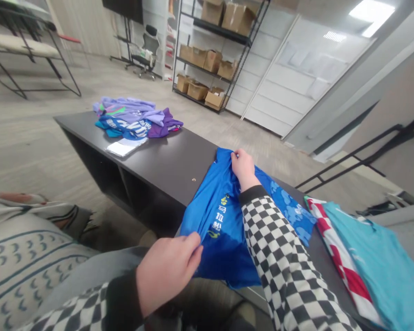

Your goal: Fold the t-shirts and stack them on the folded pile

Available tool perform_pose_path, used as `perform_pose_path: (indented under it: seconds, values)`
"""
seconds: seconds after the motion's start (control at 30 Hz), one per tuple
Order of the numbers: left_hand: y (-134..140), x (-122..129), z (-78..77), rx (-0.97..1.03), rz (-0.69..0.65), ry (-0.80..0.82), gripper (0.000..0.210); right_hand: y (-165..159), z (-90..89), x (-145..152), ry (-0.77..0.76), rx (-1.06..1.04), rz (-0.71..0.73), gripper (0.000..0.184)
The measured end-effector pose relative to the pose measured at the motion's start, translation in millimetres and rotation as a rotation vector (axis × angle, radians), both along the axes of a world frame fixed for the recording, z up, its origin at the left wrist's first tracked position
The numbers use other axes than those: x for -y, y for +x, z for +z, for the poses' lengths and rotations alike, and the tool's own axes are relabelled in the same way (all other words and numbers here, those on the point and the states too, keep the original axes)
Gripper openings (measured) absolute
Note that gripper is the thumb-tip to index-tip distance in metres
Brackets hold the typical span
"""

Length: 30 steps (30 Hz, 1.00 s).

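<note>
Chair of black metal tubing with a cream seat [24,43]: stood on the floor, far left.
Cream fabric with dark-blue crescents and lines [31,257]: filled the lower left corner.
Low dark-grey table with open compartments [179,154]: ran from left of centre toward the lower right.
Heap of lavender, blue and purple garments [127,112]: lay crumpled on the table's left end.
Flat white packet [126,148]: lay just in front of the heap, near the table edge.
Left hand [169,271]: thumb and fingers pinched the near left edge of the shirt; well apart from the other hand.
Black metal shelving with brown cardboard boxes [210,55]: stood behind, against the wall.
Bright-blue shirt with white characters and yellow-green marks [207,207]: lay across the table right of the heap, wrinkled, lower part past the near edge.
Right hand [243,165]: reached over the shirt, fingers closed on its far edge.
Black-and-white checked sleeve [283,243]: crossed the shirt, hiding part of it.
Red-and-white cloth [338,257]: lay on the table, right of the shirt.
Light-blue garment [382,262]: farthest right, beside the red-and-white cloth, partly over it.
</note>
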<state>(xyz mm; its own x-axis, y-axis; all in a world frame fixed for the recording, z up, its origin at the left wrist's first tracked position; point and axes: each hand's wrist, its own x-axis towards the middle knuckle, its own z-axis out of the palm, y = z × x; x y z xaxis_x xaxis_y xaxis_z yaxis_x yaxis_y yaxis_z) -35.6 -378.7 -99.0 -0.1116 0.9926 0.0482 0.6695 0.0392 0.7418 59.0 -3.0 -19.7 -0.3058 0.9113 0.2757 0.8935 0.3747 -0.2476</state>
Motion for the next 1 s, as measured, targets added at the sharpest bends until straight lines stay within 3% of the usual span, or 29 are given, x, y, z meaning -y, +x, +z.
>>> perform_pose_path:
  seconds: [0.1,0.17,0.23,0.3,0.37,0.43,0.5,0.6,0.7,0.83,1.0]
  values:
    - [10.3,0.6,-19.9,-0.101,-0.093,-0.105,0.024,1.5,-0.7,1.3,-0.015,0.031,0.014,0.039]
    - [5.6,-0.8,-24.2,-0.095,-0.118,-0.138,0.027,1.4,-2.3,1.8,-0.063,0.061,0.008,0.04]
    - [-7.0,-7.3,-15.8,-0.017,-0.103,-0.095,0.04,1.5,-2.8,2.0,-0.118,0.078,-0.01,0.044]
    - [-25.1,-24.2,4.1,0.054,-0.051,0.034,0.049,2.4,-1.1,2.2,-0.151,0.077,-0.021,0.053]
    - [-46.0,-57.6,29.1,0.043,0.029,0.199,0.053,3.7,2.7,3.1,-0.165,0.072,-0.029,0.062]
    - [-66.8,-109.2,51.8,-0.059,0.121,0.312,0.051,5.2,7.1,5.5,-0.166,0.074,-0.05,0.066]
    - [-84.1,-173.9,67.5,-0.187,0.218,0.271,0.045,6.7,10.2,9.2,-0.167,0.101,-0.075,0.066]
    - [-96.8,-271.3,75.1,-0.375,0.254,0.036,0.043,8.8,8.8,14.7,-0.179,0.153,-0.096,0.061]
    - [-94.5,-342.0,66.5,-0.437,0.209,-0.025,0.043,10.6,2.0,17.2,-0.18,0.166,-0.118,0.046]
    - [-88.7,-392.1,49.4,-0.437,0.09,0.073,0.024,11.6,-4.8,16.2,-0.167,0.173,-0.132,0.035]
    - [-94.5,-412.7,44.9,-0.346,0.152,0.124,0.026,8.6,-2.5,15.8,-0.119,0.174,-0.153,0.04]
